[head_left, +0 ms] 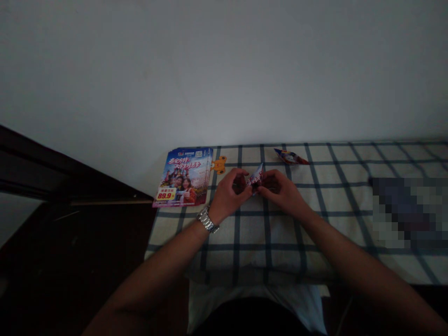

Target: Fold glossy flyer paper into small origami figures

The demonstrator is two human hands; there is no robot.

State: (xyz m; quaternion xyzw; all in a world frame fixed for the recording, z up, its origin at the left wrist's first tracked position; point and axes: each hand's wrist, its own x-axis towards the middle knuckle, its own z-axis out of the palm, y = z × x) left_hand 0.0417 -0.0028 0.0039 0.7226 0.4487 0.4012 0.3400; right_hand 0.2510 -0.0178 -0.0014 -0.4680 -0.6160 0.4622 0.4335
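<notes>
Head view: I see left hand (229, 193) and right hand (283, 191) together, pinching a part-folded flyer (256, 176). One folded piece (290, 157) lies beyond, a stack (184, 177) unfolded.

Small folded paper piece (255, 178), glossy red-white-blue print, tip upward, pinched between left hand (229, 193) and right hand (282, 190), mid-scene.
</notes>
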